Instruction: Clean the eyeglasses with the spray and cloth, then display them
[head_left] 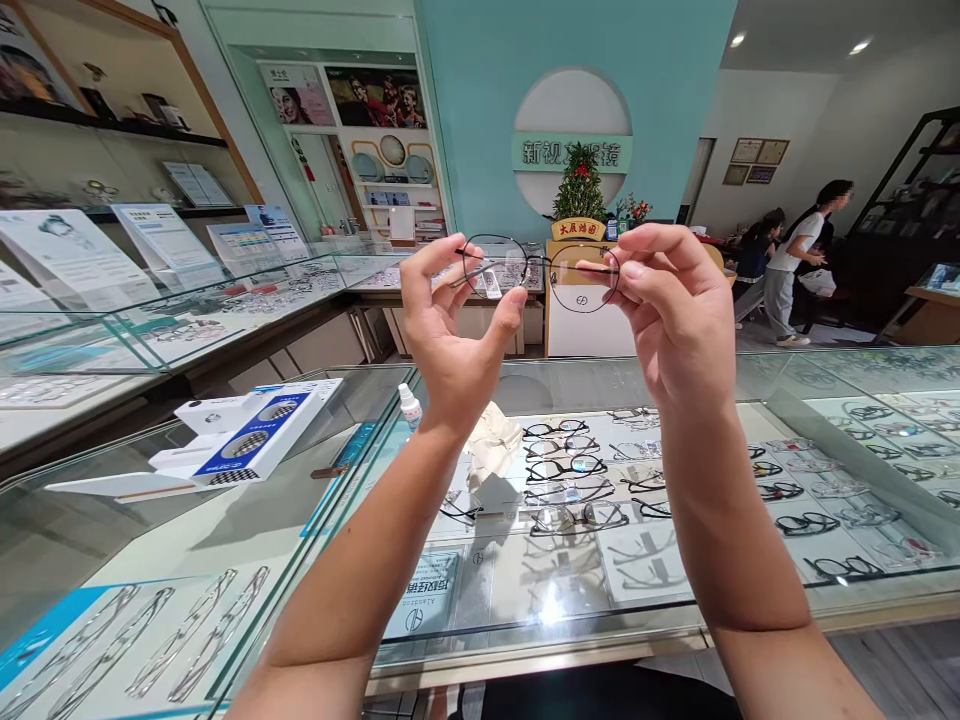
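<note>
A pair of round, thin-framed glasses (537, 262) is held up in the air above the glass counter. My left hand (459, 325) is at its left lens, with index finger and thumb apart around the rim and the temple near the fingers. At the right lens, my right hand (671, 300) pinches the frame's side between thumb and fingers. Below the hands, a crumpled beige cloth (495, 445) lies on the counter beside a small white bottle (409, 408).
The glass display counter (540, 625) holds rows of glasses (566, 468). A blue and white box display (251, 440) stands at left. Another glass case (150, 330) runs along the left. People (795, 245) are at the far right, near a dark shelf.
</note>
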